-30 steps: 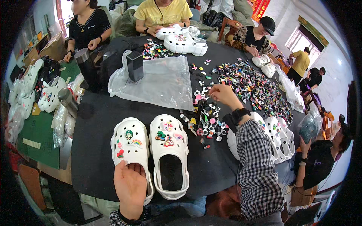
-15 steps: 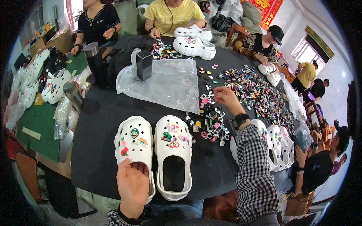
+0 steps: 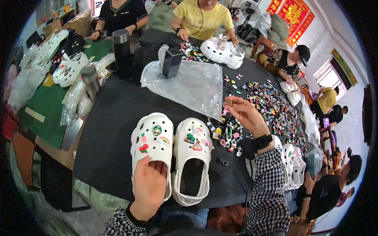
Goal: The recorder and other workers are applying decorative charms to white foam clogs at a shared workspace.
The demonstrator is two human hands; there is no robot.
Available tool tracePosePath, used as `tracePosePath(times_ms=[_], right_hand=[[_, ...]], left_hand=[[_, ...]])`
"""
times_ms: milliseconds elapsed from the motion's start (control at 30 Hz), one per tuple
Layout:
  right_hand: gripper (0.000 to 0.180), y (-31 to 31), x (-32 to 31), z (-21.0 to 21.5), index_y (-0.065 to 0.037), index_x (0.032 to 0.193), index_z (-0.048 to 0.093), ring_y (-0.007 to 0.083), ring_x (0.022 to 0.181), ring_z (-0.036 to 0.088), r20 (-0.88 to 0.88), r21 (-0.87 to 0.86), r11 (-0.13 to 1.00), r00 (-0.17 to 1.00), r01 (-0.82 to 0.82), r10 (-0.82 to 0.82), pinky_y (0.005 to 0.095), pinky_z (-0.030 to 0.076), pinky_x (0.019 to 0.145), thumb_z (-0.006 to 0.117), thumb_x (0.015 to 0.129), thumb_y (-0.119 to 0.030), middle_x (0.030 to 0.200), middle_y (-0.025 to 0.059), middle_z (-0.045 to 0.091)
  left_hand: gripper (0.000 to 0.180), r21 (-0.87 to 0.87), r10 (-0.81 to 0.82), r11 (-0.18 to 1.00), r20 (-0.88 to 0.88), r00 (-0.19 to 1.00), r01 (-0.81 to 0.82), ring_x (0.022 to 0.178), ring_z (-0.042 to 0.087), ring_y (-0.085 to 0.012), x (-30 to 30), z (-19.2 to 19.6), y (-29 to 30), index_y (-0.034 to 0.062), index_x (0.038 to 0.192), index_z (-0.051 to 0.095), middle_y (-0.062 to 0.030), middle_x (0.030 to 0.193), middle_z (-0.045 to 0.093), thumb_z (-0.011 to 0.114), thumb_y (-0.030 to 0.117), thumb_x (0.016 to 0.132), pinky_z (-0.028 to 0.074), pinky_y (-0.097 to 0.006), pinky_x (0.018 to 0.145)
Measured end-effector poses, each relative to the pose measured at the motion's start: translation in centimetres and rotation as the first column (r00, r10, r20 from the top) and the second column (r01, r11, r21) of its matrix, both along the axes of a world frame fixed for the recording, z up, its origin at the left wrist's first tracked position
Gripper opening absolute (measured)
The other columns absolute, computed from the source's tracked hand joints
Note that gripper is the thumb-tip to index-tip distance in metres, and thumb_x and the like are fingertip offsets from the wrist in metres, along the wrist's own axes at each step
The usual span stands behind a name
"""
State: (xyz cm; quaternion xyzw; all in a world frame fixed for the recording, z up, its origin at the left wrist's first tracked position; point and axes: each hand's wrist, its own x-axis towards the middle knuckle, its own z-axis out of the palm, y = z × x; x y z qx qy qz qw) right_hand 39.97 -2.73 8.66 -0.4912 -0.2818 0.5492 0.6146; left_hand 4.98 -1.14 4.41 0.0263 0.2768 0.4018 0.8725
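Observation:
Two white clogs stand side by side on the black table, toes away from me, each with several colourful charms on its upper. My left hand (image 3: 149, 188) grips the left clog (image 3: 154, 126), its fingers inside the opening and the thumb along the outer side. The right clog (image 3: 181, 157) is untouched beside it. Over the near end of the charm pile, my right hand (image 3: 249, 115) pinches a small brownish piece (image 3: 228, 102) between thumb and fingers; its design is too small to make out. Below that hand lie loose charms (image 3: 232, 135).
A large heap of charms (image 3: 275, 108) spreads to the right. Beyond the clogs lie a clear plastic bag (image 3: 193, 84) and a black box (image 3: 172, 63). More decorated clogs (image 3: 290, 165) stand at right. Dark tumbler (image 3: 121, 55) at back left. Several people sit around the table.
My right hand has come up from the charms and now shows a small brownish piece in its pinch. My left hand stays on the left clog. The whole view has shifted.

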Motion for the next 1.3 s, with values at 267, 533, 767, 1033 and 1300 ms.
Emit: tracePosePath(times_ms=[267, 533, 767, 1033, 1300], right_hand=[[0.023, 1.5, -5.1, 2.0, 0.002, 0.113, 0.057, 0.0159, 0.095, 0.063, 0.222, -0.074, 0.978, 0.953, -0.193, 0.205, 0.0243, 0.055, 0.081, 0.057, 0.091, -0.004, 0.109, 0.0099, 0.062], [0.020, 4.5, -15.4, 3.2, 0.001, 0.109, 0.061, 0.0104, 0.085, 0.060, 0.593, -0.200, 0.833, 0.613, -0.517, 0.522, 0.0255, 0.049, 0.076, 0.056, 0.090, -0.005, 0.095, 0.0062, 0.065], [0.012, 4.9, -18.8, 3.1, 0.001, 0.094, 0.062, 0.0241, 0.076, 0.065, 0.862, -0.185, 0.821, 0.313, -0.540, 0.400, 0.0332, 0.050, 0.068, 0.058, 0.084, -0.004, 0.084, 0.0137, 0.065], [0.009, 5.9, -19.1, 1.3, -0.001, 0.090, 0.062, 0.0300, 0.074, 0.062, 0.933, -0.095, 0.784, 0.220, -0.613, 0.285, 0.0363, 0.049, 0.066, 0.059, 0.082, -0.004, 0.081, 0.0144, 0.061], [0.008, 6.2, -19.5, 1.2, -0.002, 0.088, 0.062, 0.0322, 0.076, 0.062, 0.913, -0.146, 0.796, 0.229, -0.587, 0.336, 0.0405, 0.049, 0.068, 0.059, 0.082, -0.007, 0.079, 0.0150, 0.060]], left_hand=[[0.031, -0.041, 0.045, 0.998, 0.004, 0.999, -0.045, 0.106, 0.049, -0.0166, 0.2, -0.5, 0.0, 0.0091, 0.117, 0.049, -0.0034, 0.112, 0.053, 0.053, 0.023, 0.090, 0.034, -0.033, 0.098], [0.034, -0.055, 0.077, 0.996, 0.014, 0.997, -0.076, 0.108, 0.047, -0.0175, 0.6, 0.1, 0.0, 0.0068, 0.121, 0.046, -0.0046, 0.117, 0.052, 0.050, 0.020, 0.091, 0.034, -0.034, 0.098], [0.030, -0.098, 0.094, 0.991, 0.051, 0.994, -0.089, 0.102, 0.048, -0.0160, 0.6, -0.1, -0.3, 0.0076, 0.120, 0.048, -0.0031, 0.114, 0.053, 0.049, 0.019, 0.092, 0.034, -0.034, 0.096], [0.030, -0.084, 0.085, 0.993, 0.061, 0.995, -0.080, 0.100, 0.048, -0.0153, 0.7, 0.0, -0.2, 0.0079, 0.121, 0.048, -0.0023, 0.112, 0.054, 0.048, 0.019, 0.093, 0.035, -0.033, 0.093], [0.026, -0.101, 0.125, 0.988, 0.055, 0.991, -0.119, 0.097, 0.050, -0.0155, 0.6, 0.2, 0.0, 0.0067, 0.117, 0.050, -0.0037, 0.108, 0.055, 0.047, 0.018, 0.094, 0.037, -0.034, 0.092]])
